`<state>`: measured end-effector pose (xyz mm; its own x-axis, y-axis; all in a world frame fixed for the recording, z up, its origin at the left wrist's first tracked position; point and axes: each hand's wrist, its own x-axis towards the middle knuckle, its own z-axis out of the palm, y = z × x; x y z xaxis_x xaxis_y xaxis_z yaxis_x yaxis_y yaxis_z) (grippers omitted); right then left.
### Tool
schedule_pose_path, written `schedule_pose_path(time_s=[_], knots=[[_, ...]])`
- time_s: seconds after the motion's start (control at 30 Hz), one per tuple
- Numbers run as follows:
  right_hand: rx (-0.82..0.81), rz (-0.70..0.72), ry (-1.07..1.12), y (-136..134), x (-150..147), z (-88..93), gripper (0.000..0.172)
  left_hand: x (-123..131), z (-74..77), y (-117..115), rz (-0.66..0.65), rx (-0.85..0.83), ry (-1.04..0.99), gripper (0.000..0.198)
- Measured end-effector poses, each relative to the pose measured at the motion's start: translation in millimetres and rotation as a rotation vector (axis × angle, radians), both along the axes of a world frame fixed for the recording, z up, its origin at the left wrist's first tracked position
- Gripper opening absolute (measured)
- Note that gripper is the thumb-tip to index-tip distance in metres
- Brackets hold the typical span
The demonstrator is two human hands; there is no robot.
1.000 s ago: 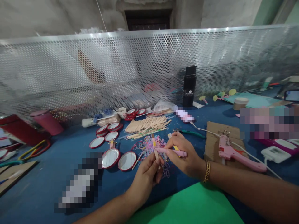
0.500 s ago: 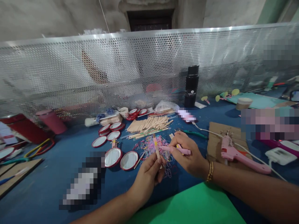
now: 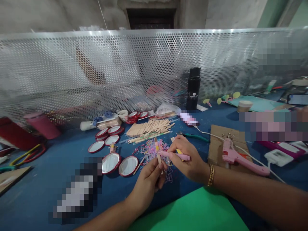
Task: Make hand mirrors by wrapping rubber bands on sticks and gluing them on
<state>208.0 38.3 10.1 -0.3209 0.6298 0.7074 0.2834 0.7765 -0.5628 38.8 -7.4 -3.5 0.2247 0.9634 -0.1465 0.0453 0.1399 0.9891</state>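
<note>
Between thumb and fingers, my left hand [image 3: 150, 175] pinches a wooden craft stick [image 3: 158, 158] held upright, with a yellow band and a brownish top end. My right hand [image 3: 187, 154] grips a pink marker [image 3: 179, 156] like a pen, its tip at the stick just below the yellow band. Another yellow-and-pale piece [image 3: 178, 150] shows partly behind the right fingers; I cannot tell whether it is held. Under both hands lies a tangle of colourful thin strands [image 3: 148, 149]. A green sheet [image 3: 192, 211] is in front of me.
Craft sticks [image 3: 149, 127] lie piled beyond the strands. Round red-rimmed mirrors [image 3: 111, 162] are on the left. A pink glue gun [image 3: 237, 157] with a cord rests on cardboard [image 3: 214, 144] at right. A black bottle [image 3: 193, 89] stands before the perforated metal screen [image 3: 144, 64].
The view has turned slightly right, so everything sits a little further left. My hands keep the same hold, with the marker tip still against the craft stick.
</note>
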Motion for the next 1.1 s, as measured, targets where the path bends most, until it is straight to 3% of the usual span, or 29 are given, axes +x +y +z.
schedule_pose_path(time_s=[0.27, 1.1], knots=[[0.005, -0.038, 0.023, 1.1, 0.6, -0.4, 0.012, 1.5, 5.1, -3.1, 0.01, -0.005, 0.016, 0.031], [0.041, -0.033, 0.041, 3.1, -2.1, -8.0, 0.012, -1.5, -2.1, -1.0, 0.028, -0.019, -0.01, 0.045]])
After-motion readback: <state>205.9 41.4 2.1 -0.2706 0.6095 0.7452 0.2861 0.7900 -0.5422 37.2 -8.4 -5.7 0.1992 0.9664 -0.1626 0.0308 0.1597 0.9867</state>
